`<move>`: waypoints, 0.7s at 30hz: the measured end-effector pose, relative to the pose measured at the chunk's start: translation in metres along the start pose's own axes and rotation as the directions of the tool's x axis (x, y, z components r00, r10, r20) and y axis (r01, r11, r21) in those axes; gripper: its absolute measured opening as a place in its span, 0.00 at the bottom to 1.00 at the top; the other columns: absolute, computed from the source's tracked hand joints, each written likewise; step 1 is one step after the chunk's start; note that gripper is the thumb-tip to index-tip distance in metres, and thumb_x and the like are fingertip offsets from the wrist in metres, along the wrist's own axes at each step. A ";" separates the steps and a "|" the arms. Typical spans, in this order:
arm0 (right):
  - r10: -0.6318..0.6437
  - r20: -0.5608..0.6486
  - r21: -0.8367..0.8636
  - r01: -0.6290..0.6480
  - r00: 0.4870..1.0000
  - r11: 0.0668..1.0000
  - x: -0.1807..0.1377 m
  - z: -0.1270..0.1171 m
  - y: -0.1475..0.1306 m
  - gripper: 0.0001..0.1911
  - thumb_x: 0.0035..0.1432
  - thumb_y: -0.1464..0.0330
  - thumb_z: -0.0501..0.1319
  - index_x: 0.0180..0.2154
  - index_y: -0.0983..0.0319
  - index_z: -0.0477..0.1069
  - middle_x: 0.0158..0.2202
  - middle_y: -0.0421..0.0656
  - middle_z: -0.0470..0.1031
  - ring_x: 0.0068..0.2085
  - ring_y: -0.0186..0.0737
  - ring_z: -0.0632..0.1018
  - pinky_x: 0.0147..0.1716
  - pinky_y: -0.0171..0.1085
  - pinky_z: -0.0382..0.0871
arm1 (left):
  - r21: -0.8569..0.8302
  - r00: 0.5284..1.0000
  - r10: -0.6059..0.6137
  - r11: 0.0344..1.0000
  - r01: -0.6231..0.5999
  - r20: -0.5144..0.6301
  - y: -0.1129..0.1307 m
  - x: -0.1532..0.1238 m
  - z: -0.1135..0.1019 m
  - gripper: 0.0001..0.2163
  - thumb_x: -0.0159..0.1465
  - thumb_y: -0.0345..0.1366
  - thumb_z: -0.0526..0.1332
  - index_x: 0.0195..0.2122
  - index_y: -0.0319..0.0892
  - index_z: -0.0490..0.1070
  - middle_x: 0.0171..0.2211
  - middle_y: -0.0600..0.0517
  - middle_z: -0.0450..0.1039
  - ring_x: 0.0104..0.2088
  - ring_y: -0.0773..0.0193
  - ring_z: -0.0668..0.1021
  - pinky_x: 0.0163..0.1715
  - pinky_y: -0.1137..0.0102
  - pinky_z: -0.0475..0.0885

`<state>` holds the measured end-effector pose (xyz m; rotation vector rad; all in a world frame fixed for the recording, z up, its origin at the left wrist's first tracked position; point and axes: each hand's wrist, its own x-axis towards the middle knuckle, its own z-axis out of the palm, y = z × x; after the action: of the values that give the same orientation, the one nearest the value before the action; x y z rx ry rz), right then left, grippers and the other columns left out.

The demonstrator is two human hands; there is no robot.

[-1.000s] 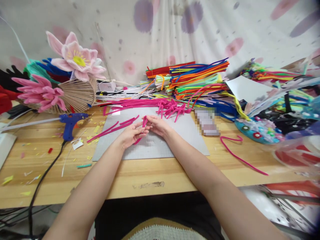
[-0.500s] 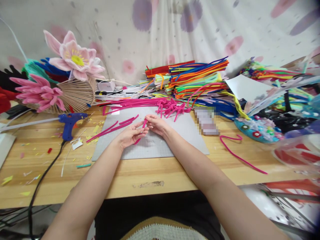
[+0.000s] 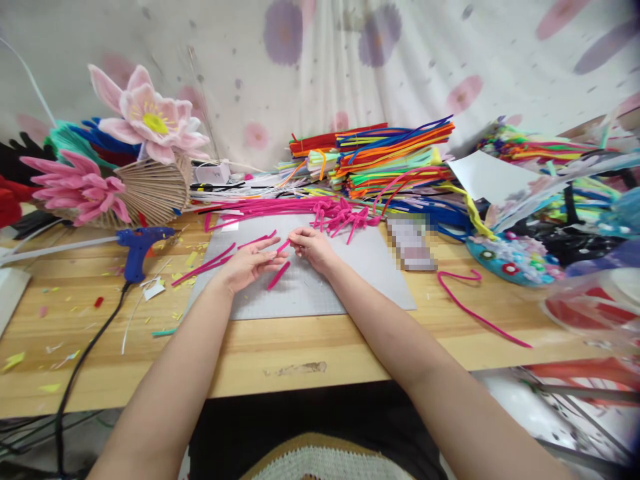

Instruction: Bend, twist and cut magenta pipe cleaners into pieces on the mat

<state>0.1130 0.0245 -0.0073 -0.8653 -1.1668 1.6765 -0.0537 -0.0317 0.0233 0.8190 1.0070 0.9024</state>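
Note:
Over the grey mat [image 3: 320,300], a short magenta pipe cleaner [image 3: 283,247] stretches between my two hands. My right hand [image 3: 314,248] pinches its upper end between thumb and fingertips. At the lower end, my left hand [image 3: 250,265] grips it near the thumb, with the index finger stretched out. Another short magenta piece [image 3: 279,276] lies on the mat just below the hands. Longer magenta pipe cleaners [image 3: 203,268] lie partly behind my left hand. Farther back are a row of long magenta stems [image 3: 280,206] and a cluster of bent magenta pieces [image 3: 343,215].
A blue glue gun [image 3: 136,253] with its black cord rests at left, below pink fabric-like flowers [image 3: 155,123]. A phone [image 3: 411,243] and a curled magenta stem [image 3: 480,310] lie at right. Bundles of coloured pipe cleaners [image 3: 395,157] are piled at the back.
My hands have drawn slightly apart, the left moving left and down. The pipe cleaner between them has tilted flatter, and the short piece on the mat shows more fully.

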 end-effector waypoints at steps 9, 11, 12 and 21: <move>-0.122 0.366 -0.628 0.341 0.923 0.700 0.001 -0.009 0.005 0.02 0.45 0.71 0.64 0.25 0.65 0.74 0.27 0.40 0.69 0.32 0.32 0.69 0.36 0.34 0.61 | 0.655 0.716 0.529 0.744 -0.132 -0.456 -0.001 0.008 -0.042 0.15 0.57 0.39 0.57 0.41 0.37 0.72 0.21 0.52 0.73 0.16 0.71 0.69 0.18 0.75 0.62; -0.122 0.436 -0.699 0.421 0.892 0.578 0.001 -0.012 0.005 0.04 0.47 0.71 0.64 0.29 0.64 0.76 0.30 0.42 0.70 0.36 0.34 0.70 0.40 0.36 0.61 | 0.738 0.611 0.628 0.666 -0.103 -0.481 -0.002 0.011 -0.047 0.14 0.58 0.40 0.55 0.41 0.39 0.72 0.22 0.52 0.73 0.21 0.68 0.73 0.23 0.74 0.65; -0.115 0.469 -0.716 0.453 0.876 0.531 0.000 -0.012 0.004 0.07 0.47 0.70 0.65 0.31 0.64 0.76 0.32 0.43 0.70 0.38 0.35 0.70 0.42 0.36 0.61 | 0.773 0.565 0.662 0.631 -0.066 -0.492 -0.002 0.011 -0.049 0.14 0.58 0.40 0.55 0.41 0.40 0.71 0.24 0.52 0.73 0.24 0.67 0.74 0.26 0.73 0.66; -0.102 0.469 -0.823 0.476 0.877 0.309 -0.002 -0.019 0.000 0.05 0.50 0.71 0.63 0.32 0.65 0.74 0.36 0.45 0.70 0.42 0.38 0.68 0.45 0.37 0.60 | 0.950 0.594 0.743 0.209 0.231 -0.308 0.002 0.003 -0.058 0.07 0.52 0.40 0.62 0.30 0.43 0.74 0.36 0.47 0.70 0.43 0.54 0.72 0.46 0.62 0.64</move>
<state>0.1306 0.0286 -0.0131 -0.9106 -2.4827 0.6966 -0.1080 -0.0188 0.0056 1.8653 2.4069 0.9011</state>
